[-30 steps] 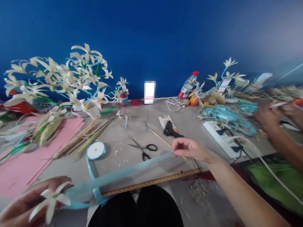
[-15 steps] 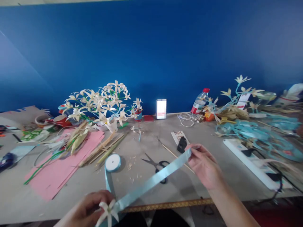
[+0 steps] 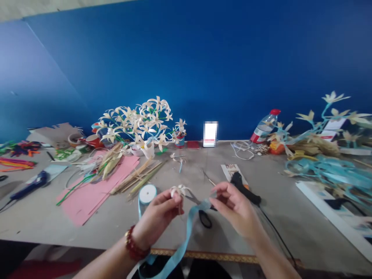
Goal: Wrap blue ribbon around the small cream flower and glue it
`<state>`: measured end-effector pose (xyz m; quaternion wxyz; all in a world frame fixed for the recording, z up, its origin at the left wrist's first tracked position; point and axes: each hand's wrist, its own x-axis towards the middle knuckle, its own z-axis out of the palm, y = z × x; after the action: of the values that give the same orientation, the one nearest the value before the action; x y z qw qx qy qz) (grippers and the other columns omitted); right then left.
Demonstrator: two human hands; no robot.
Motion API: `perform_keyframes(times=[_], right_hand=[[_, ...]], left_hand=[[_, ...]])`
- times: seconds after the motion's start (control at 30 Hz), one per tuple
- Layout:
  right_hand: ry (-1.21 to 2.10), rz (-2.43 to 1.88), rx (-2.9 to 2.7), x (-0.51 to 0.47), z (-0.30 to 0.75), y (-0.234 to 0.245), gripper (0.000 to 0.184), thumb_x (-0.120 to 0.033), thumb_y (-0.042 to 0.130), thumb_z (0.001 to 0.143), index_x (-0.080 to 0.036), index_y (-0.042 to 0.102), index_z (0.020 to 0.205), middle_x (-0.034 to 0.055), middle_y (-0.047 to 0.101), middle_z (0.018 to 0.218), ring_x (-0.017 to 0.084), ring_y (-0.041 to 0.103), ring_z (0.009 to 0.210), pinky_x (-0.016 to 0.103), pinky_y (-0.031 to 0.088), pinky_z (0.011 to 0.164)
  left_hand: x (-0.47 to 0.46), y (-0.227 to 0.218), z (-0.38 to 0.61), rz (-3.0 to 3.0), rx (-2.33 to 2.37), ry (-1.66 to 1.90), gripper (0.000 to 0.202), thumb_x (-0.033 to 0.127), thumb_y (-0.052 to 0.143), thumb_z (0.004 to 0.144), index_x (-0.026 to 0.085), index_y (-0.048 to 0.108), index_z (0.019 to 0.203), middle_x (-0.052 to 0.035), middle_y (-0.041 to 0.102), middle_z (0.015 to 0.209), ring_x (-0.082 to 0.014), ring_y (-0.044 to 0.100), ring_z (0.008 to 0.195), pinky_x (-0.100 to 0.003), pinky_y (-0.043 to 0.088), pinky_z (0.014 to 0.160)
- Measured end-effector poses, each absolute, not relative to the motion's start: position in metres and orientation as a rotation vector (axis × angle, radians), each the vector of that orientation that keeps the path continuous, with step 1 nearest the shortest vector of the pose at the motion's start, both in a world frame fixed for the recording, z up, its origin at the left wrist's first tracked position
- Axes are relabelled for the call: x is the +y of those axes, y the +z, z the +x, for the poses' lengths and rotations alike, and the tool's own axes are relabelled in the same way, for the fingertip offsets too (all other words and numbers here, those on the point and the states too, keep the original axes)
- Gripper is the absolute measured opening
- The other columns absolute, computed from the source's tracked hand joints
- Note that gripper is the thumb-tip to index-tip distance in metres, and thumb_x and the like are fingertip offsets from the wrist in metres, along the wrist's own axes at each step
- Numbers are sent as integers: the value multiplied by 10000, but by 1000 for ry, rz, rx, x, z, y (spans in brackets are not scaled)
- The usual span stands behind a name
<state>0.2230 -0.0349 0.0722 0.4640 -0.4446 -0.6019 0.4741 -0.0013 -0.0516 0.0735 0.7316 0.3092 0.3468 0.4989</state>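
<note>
My left hand pinches a small cream artificial flower above the table, thumb and fingers closed on its base. Between the fingertips of my right hand is the end of a light blue ribbon. The ribbon hangs in a slack loop past the table's front edge and runs back to its white-cored roll, just behind my left hand. Black-handled scissors lie under the ribbon, partly hidden by it and by my right hand.
A black glue gun with its cord lies to the right, near a white power strip. Pink paper sheets and dried stalks lie left. Behind stand a bunch of cream flowers and a red-capped bottle.
My left hand has risen inward with the flower. My right hand has brought the ribbon's end closer, so the taut ribbon now hangs slack. The view has turned slightly left.
</note>
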Motion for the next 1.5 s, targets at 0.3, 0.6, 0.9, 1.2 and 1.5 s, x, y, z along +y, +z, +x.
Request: perform_keyframes(times=[0.3,0.6,0.9,1.2,1.5], right_hand=[[1043,-1000,-1672,-37,202,71,151,-300,585,911,-238,722,918,42,668,848,187,623,773,282,495,689],[1258,-1077,-1276,-38,180,43,201,-396,659,863,-250,637,1000,48,682,926,213,646,856,308,527,752],[1007,-1214,-1295,-31,183,36,197,-366,667,837,-229,553,921,34,646,828,193,640,758,301,527,694],[976,-1280,-1504,-22,220,32,244,-390,612,892,-250,588,1090,75,690,1067,214,689,852,324,572,710],[244,-1820,-2079,16,360,-2,401,-360,628,828,-215,568,1197,136,588,1290,319,562,1189,476,449,1010]], left_hand=[[-38,58,23,517,651,1086,119,215,733,807,134,661,757,-9,569,711,-93,512,654,-220,418,672],[-31,49,23,647,726,1176,123,255,756,784,152,690,770,-5,593,732,-105,512,686,-227,413,710],[-25,40,22,769,860,1103,153,294,775,755,173,729,837,-42,683,894,-182,583,894,-290,428,890],[-29,39,19,820,1001,1119,224,352,792,722,165,707,814,-30,652,809,-179,585,790,-261,456,770],[-10,51,7,785,952,1107,209,338,781,744,171,671,804,-4,626,803,-134,596,719,-226,466,706]])
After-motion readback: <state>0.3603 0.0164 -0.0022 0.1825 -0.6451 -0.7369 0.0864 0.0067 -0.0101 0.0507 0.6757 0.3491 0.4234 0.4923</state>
